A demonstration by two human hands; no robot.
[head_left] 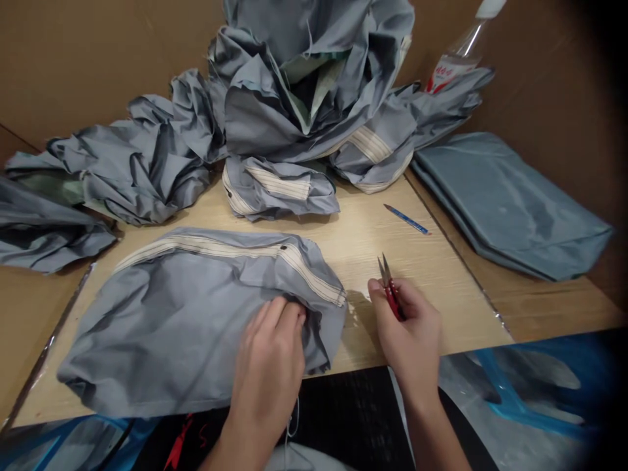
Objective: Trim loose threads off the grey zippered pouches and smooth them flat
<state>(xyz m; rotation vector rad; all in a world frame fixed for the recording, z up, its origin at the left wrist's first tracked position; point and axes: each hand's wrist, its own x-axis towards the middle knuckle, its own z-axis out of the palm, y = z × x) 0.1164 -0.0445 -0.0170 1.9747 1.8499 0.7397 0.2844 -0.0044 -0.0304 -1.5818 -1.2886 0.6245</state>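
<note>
My left hand presses and pinches the near edge of a grey fabric piece, gathering the cloth under its fingers. A cream striped webbing band runs across this piece, with a small dark eyelet at its right part. My right hand is apart from the cloth, just right of it over the pale wood-grain board. It holds red-handled thread snips, whose metal blades point up and away from me.
Crumpled grey fabric pieces are heaped along the far side of the board, and a flat grey stack lies to the right. A blue pen-like tool rests on the board. Cardboard walls stand behind, with a plastic bottle at the back.
</note>
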